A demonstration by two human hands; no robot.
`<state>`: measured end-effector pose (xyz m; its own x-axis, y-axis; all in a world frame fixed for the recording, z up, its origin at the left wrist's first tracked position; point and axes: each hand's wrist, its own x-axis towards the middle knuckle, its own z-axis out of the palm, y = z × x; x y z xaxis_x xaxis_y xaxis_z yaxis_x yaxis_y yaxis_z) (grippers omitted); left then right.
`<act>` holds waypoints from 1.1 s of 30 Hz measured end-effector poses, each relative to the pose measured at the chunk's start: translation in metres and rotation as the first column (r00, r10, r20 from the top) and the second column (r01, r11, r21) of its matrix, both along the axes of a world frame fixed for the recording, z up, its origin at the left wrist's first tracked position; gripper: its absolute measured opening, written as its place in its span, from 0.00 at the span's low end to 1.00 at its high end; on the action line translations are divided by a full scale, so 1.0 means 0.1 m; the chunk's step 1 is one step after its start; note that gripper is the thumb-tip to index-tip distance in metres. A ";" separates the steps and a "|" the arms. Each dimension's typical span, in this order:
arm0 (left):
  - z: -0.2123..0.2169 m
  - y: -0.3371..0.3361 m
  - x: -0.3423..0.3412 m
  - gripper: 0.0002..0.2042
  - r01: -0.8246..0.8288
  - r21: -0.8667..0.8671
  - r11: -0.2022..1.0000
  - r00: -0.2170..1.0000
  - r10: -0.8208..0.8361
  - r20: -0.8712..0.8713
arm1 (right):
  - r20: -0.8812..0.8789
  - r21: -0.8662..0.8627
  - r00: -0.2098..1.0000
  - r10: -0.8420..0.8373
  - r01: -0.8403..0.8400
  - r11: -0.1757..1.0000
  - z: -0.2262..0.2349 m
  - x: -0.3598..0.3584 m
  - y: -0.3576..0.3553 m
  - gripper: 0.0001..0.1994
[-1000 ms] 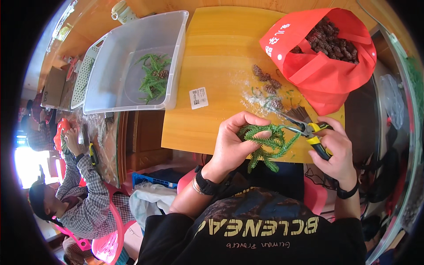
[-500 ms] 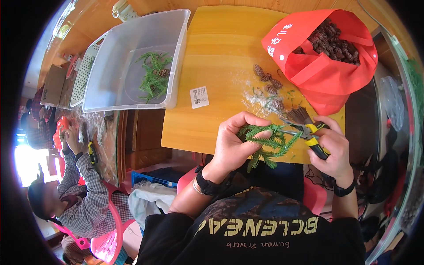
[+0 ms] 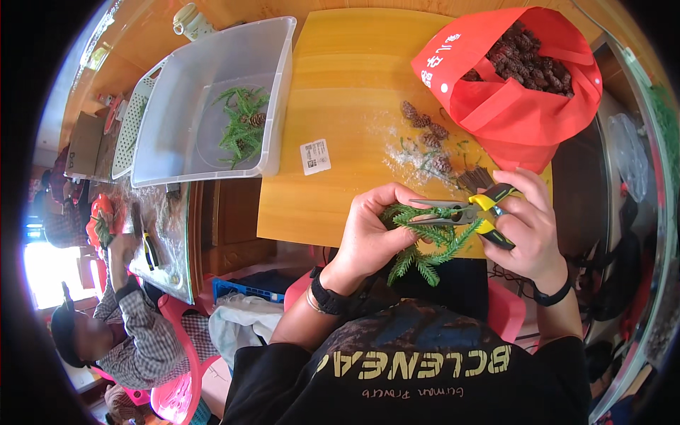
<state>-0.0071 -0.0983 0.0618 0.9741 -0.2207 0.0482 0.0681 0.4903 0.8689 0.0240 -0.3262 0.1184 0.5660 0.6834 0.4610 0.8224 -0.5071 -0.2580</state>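
My left hand [image 3: 370, 230] pinches a green artificial pine sprig [image 3: 427, 263] between thumb and fingers, over the near edge of the table. My right hand [image 3: 533, 237] grips long-nose pliers [image 3: 470, 211] by their yellow and black handles. The handles are spread and the jaws stand apart, reaching left over the sprig's stem beside my left fingertips. Whether the jaws touch the stem I cannot tell. Just beyond the pliers lies a brush [image 3: 474, 178] with brown bristles. Several small pine cones [image 3: 429, 127] lie further off amid white powder and green scraps.
A red bag [image 3: 489, 110] full of pine cones [image 3: 528, 60] stands at the far right. To the left is a clear plastic bin [image 3: 273, 168] holding green sprigs [image 3: 242, 127]. A white label [image 3: 315, 156] lies on the yellow table [image 3: 333, 78]. Another person [image 3: 152, 333] works at the left.
The pliers' jaws have parted, and they now extend further left across the sprig. My right hand's grip has widened on the handles. The other person's arms have shifted.
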 end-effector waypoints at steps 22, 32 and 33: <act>0.11 0.07 0.02 0.07 0.146 -0.149 0.978 0.949 -0.181 -0.259 | -0.398 0.135 0.913 0.089 -0.038 0.990 -0.02 -0.01 -0.01 0.10; 0.11 0.08 0.04 0.07 0.171 -0.071 0.983 0.940 -0.184 -0.288 | -0.319 0.066 0.947 0.028 -0.007 0.998 -0.02 -0.04 0.04 0.10; 0.10 0.09 0.03 0.07 0.153 -0.088 0.984 0.940 -0.173 -0.295 | -0.318 0.067 0.948 0.026 -0.005 0.998 -0.01 -0.04 0.04 0.10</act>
<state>-0.0039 -0.0896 0.0721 0.8964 -0.3835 -0.2220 0.4045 0.5034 0.7636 0.0202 -0.3217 0.1173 0.6804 0.6680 0.3013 0.6993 -0.4687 -0.5397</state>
